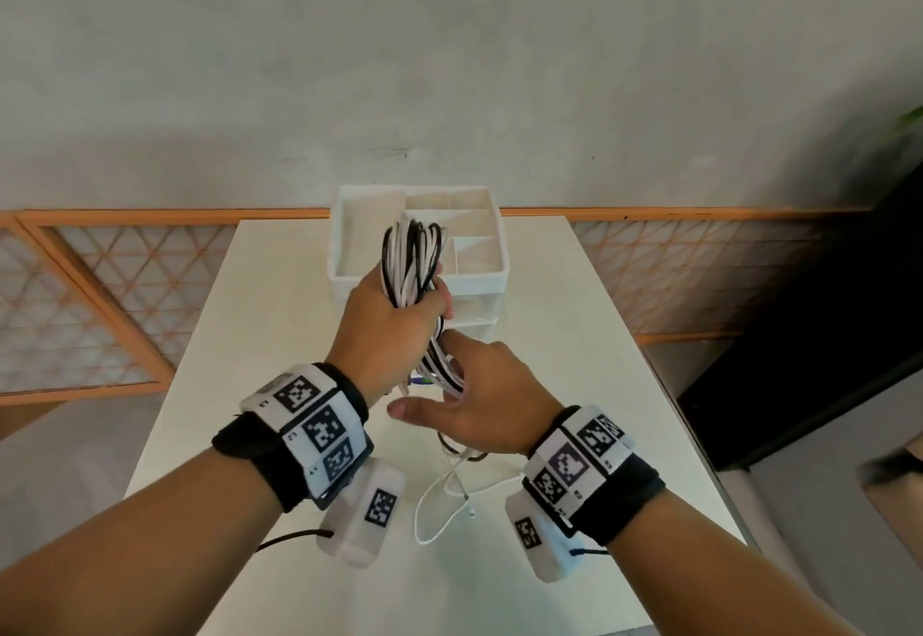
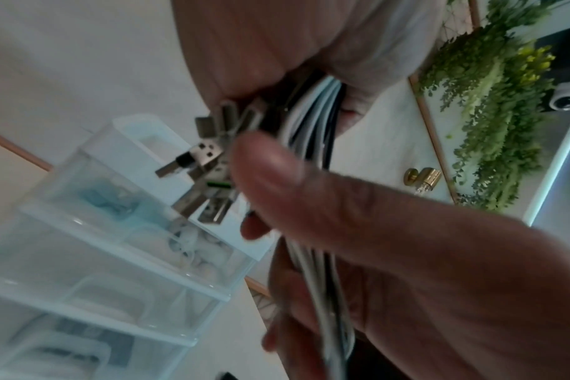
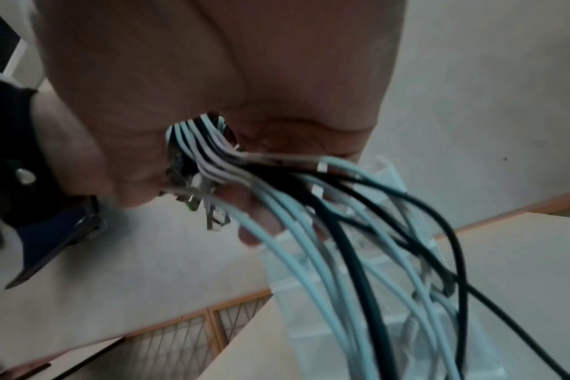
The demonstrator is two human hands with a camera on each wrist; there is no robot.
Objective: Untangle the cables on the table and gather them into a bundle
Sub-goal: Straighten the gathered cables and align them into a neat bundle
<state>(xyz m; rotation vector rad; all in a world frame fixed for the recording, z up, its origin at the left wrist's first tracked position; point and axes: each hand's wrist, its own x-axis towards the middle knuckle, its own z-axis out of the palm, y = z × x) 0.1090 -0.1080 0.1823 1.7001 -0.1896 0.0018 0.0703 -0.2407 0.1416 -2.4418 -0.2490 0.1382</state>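
Above the middle of the white table, the left hand was clenched around a bundle of white and black cables, whose folded loops stood up past the fist toward twelve o'clock, in front of the white organizer box. Below the fist, at about five o'clock from it, the strands ran down into the right hand, whose fingers curled around them while the thumb pointed out toward nine o'clock. In the left wrist view a cluster of metal USB plugs fanned out from the cables, just beside the right thumb. The right wrist view showed the strands emerging from the closed left fist and spreading down toward five o'clock.

On the table near the person, at six o'clock from the hands, a loose white cable lay in an open loop, with a dark one partly hidden beneath the right hand. The organizer box sat at the table's far edge, its top divided into compartments, above clear drawers.
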